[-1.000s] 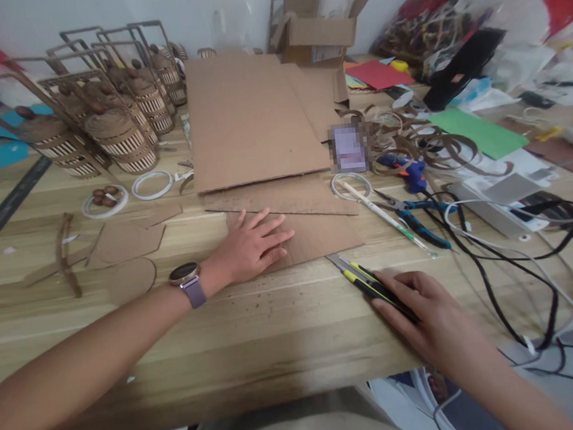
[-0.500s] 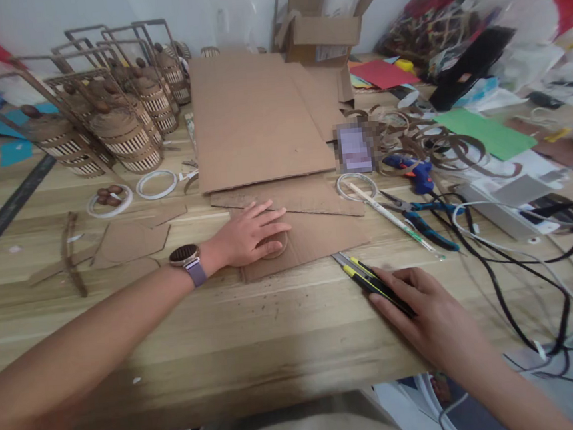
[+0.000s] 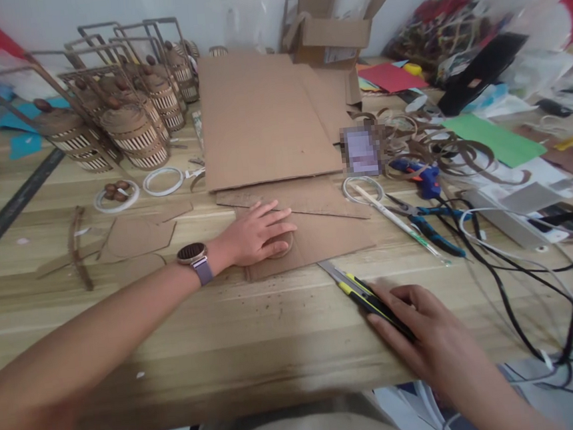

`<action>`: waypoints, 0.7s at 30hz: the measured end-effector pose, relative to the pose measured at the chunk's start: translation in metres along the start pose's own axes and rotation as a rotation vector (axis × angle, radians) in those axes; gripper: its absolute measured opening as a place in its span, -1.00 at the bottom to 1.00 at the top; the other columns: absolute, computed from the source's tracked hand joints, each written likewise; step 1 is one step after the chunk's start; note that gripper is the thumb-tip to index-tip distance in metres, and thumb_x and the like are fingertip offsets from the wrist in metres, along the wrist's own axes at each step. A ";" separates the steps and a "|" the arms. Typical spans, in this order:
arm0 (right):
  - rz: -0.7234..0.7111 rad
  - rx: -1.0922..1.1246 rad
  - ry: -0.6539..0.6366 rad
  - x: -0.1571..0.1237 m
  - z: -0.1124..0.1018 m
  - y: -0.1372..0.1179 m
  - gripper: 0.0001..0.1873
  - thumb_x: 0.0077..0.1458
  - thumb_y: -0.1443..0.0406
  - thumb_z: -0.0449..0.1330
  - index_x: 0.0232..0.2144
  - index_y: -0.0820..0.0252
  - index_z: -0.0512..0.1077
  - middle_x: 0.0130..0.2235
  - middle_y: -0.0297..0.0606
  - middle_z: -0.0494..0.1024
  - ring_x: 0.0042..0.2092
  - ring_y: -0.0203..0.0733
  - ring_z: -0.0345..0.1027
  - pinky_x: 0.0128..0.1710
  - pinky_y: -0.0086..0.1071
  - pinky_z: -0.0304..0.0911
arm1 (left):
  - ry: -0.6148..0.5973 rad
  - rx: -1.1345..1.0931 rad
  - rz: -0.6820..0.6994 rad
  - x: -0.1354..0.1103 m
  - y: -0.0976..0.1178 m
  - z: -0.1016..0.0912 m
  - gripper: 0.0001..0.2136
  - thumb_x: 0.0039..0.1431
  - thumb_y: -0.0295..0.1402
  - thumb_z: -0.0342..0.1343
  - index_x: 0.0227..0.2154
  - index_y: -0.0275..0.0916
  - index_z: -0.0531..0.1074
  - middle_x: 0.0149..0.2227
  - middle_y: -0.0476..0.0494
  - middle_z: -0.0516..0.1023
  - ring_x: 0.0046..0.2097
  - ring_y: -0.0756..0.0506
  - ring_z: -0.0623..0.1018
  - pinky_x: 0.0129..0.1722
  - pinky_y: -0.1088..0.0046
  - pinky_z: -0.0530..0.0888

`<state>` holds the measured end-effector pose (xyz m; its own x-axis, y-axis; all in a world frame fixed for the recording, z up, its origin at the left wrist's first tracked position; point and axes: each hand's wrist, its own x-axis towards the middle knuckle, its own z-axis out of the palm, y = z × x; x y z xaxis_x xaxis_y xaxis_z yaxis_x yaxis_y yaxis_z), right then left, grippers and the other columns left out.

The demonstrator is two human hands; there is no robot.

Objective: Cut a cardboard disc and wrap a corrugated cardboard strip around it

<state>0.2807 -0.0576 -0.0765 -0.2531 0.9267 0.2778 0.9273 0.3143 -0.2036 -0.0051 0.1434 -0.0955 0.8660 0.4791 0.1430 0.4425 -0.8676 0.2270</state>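
Observation:
My left hand [image 3: 255,236], with a watch on the wrist, lies flat with fingers spread on a round cardboard disc [image 3: 282,247]. The disc rests on a cardboard sheet [image 3: 328,231] on the wooden table [image 3: 226,327]. My right hand [image 3: 417,327] is closed on the handle of a yellow and black utility knife [image 3: 358,290]. The knife's blade points up and left toward the near edge of the sheet, and the knife lies low on the table.
Large cardboard sheets [image 3: 262,117] and an open box [image 3: 333,33] lie behind. Woven lantern-like baskets [image 3: 128,128] stand at the back left. Cardboard cut-outs [image 3: 138,236] and white rings [image 3: 163,181] lie left. Pliers [image 3: 431,232], a glue gun [image 3: 420,173], cables [image 3: 512,269] and coloured paper [image 3: 490,138] lie right.
My left hand slid a little away from me and now covers a round cardboard disc on the sheet. My right hand stays on the knife, which has barely shifted.

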 end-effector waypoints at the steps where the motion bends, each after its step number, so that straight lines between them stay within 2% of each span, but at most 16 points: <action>1: -0.004 0.001 -0.004 0.000 0.000 -0.001 -0.52 0.35 0.08 0.01 0.06 0.30 0.48 -0.26 -0.11 0.46 -0.29 -0.10 0.47 -0.31 -0.28 0.47 | 0.003 -0.003 -0.002 0.000 0.000 0.000 -0.50 0.41 0.00 -0.17 0.22 -0.14 0.36 0.35 -0.24 0.25 0.39 -0.39 0.13 0.32 -0.19 0.07; 7: -0.003 0.053 -0.022 0.009 0.007 -0.012 -0.54 0.33 0.12 0.04 0.08 0.30 0.47 -0.22 -0.08 0.48 -0.18 -0.02 0.47 -0.21 -0.18 0.49 | 0.005 -0.010 -0.010 0.000 -0.001 0.002 -0.53 0.42 -0.01 -0.16 0.21 -0.11 0.35 0.36 -0.20 0.25 0.40 -0.36 0.11 0.33 -0.17 0.06; 12: 0.000 0.086 -0.020 0.004 0.008 -0.021 -0.56 0.33 0.12 0.05 0.11 0.21 0.45 -0.24 -0.12 0.47 -0.22 -0.05 0.46 -0.25 -0.21 0.49 | -0.004 0.007 -0.014 0.000 0.000 0.001 -0.53 0.42 -0.01 -0.15 0.22 -0.10 0.35 0.36 -0.19 0.25 0.40 -0.36 0.11 0.33 -0.16 0.04; 17: -0.003 0.121 -0.068 0.012 0.009 -0.026 -0.59 0.32 0.15 0.06 0.11 0.19 0.45 -0.23 -0.12 0.49 -0.19 -0.04 0.46 -0.21 -0.18 0.49 | -0.004 -0.007 -0.016 0.000 0.001 0.000 -0.54 0.42 -0.03 -0.15 0.22 -0.10 0.35 0.36 -0.18 0.25 0.40 -0.36 0.11 0.33 -0.14 0.05; 21: -0.013 0.112 -0.059 0.012 0.009 -0.031 -0.58 0.33 0.15 0.06 0.11 0.21 0.44 -0.24 -0.11 0.48 -0.20 -0.05 0.45 -0.25 -0.21 0.49 | -0.013 -0.014 -0.017 0.000 0.001 -0.001 -0.55 0.44 -0.07 -0.18 0.23 -0.10 0.34 0.37 -0.18 0.23 0.41 -0.35 0.09 0.34 -0.16 0.02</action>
<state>0.2465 -0.0547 -0.0758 -0.2834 0.9321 0.2257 0.8883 0.3438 -0.3046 -0.0050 0.1424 -0.0942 0.8611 0.4924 0.1268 0.4543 -0.8571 0.2429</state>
